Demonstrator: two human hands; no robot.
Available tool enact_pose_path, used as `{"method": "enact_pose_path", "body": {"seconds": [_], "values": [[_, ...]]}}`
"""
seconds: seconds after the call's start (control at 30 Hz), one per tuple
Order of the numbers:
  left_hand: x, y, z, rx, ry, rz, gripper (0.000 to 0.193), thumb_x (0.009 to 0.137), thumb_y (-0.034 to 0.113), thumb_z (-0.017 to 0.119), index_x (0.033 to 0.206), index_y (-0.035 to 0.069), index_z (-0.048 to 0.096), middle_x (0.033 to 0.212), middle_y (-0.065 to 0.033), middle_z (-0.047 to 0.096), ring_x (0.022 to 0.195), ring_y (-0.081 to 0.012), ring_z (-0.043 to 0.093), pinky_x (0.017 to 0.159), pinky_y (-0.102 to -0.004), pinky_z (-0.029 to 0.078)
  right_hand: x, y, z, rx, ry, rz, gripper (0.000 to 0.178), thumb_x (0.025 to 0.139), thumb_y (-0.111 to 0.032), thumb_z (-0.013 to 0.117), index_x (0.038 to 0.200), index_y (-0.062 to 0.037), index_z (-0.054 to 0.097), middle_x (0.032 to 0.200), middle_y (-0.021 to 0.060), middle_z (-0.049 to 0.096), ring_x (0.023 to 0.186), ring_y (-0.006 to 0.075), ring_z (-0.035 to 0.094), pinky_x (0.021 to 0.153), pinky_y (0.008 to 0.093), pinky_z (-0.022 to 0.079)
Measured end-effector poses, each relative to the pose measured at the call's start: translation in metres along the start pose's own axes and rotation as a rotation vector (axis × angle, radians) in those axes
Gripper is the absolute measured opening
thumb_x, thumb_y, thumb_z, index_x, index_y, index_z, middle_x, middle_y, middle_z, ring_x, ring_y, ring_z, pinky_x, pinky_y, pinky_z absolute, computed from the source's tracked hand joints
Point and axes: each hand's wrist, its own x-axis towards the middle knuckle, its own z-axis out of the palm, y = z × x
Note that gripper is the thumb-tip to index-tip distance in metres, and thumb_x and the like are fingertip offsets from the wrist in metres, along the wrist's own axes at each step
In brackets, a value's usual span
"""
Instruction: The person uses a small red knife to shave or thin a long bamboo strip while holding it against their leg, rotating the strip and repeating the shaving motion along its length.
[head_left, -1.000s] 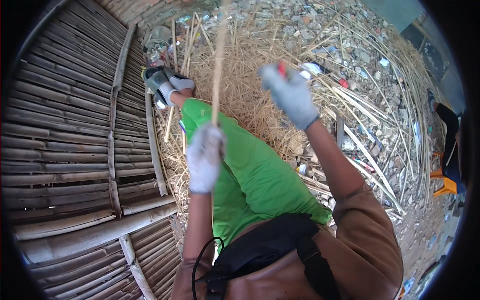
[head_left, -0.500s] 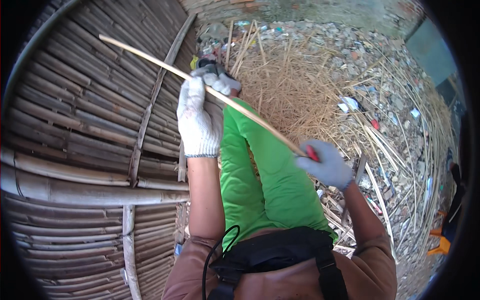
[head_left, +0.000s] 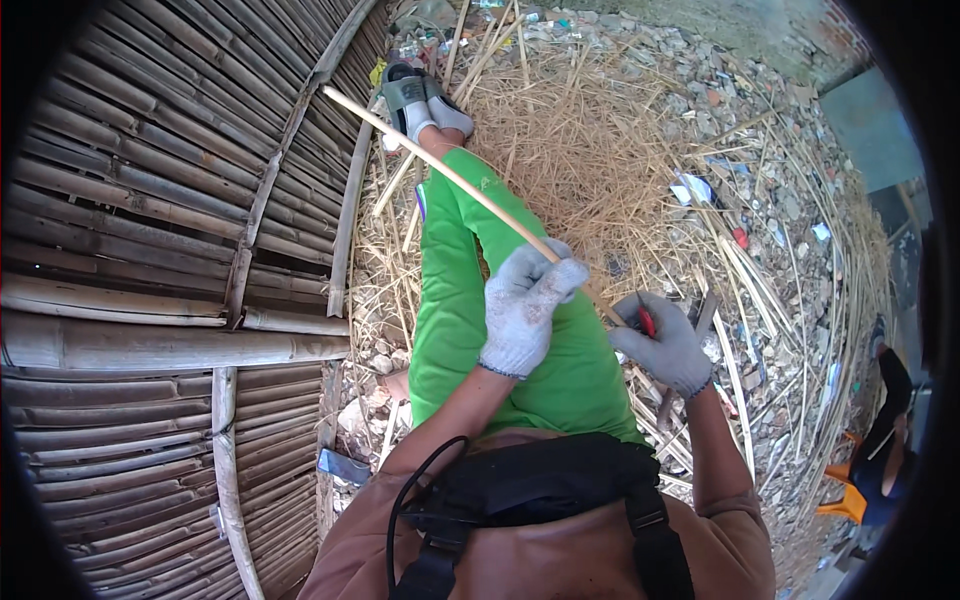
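Note:
A long, pale, thin bamboo stick (head_left: 440, 166) slants across my green-trousered legs, its far end up by the bamboo wall. My left hand (head_left: 522, 308), in a white knitted glove, is closed round the stick near its lower end. Beside it on the right, my gloved right hand (head_left: 664, 343) is closed on a small red-handled knife (head_left: 646, 321), its dark tip pointing up. The stick's near end meets the fingers of the right hand; whether they also pinch it is hidden.
A slatted bamboo wall (head_left: 150, 200) fills the left side. Shavings (head_left: 570, 150) cover the ground ahead, with rubble and long split strips (head_left: 765, 290) to the right. A phone (head_left: 343, 467) lies by my left hip. Another person (head_left: 893, 420) is at the far right, beside something orange (head_left: 848, 490).
My left hand has slid down the stick toward my right hand. The stick's far end has swung right. My right hand stays near its end, with the knife.

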Motion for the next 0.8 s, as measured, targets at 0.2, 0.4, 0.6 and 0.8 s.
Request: {"method": "enact_pose_path", "body": {"seconds": [0.2,0.4,0.6,0.8], "values": [[0.004,0.021,-0.003,-0.003,-0.007,0.039,0.031,0.106,0.011,0.077,0.133,-0.003,0.068,0.112,-0.0146,0.078,0.09,-0.0152,0.071,0.077,-0.0287,0.057,-0.004,-0.006,0.001,0.041,-0.09,0.11,0.027,0.104,-0.027,0.077,0.109,-0.001,0.074,0.083,-0.0009,0.068,0.075,0.0071,0.062,0.069,0.0273,0.052],[0.011,0.027,-0.014,-0.134,-0.016,0.105,0.032,0.108,0.011,0.075,0.136,-0.004,0.067,0.111,-0.0171,0.078,0.091,-0.0158,0.071,0.076,-0.0289,0.057,-0.018,-0.012,-0.001,0.235,-0.141,0.172,0.023,0.102,-0.021,0.078,0.111,0.0004,0.073,0.081,-0.0003,0.066,0.07,0.0062,0.06,0.063,0.0249,0.05],[0.017,0.036,-0.021,-0.201,0.011,0.148,0.031,0.109,0.011,0.075,0.134,-0.004,0.067,0.108,-0.0166,0.075,0.091,-0.0183,0.068,0.075,-0.0291,0.056,-0.027,0.004,-0.005,0.196,-0.077,0.143,0.022,0.1,-0.015,0.079,0.111,0.0028,0.073,0.084,0.0009,0.069,0.07,0.0068,0.062,0.062,0.025,0.051],[0.025,0.043,-0.033,-0.259,-0.012,0.207,0.027,0.109,0.007,0.073,0.133,-0.005,0.069,0.109,-0.018,0.08,0.092,-0.0176,0.074,0.076,-0.0268,0.059,-0.032,0.03,-0.018,0.259,-0.141,0.146,0.025,0.105,-0.02,0.075,0.111,0.0036,0.074,0.083,0.0026,0.069,0.07,0.0087,0.062,0.062,0.026,0.052]]}}
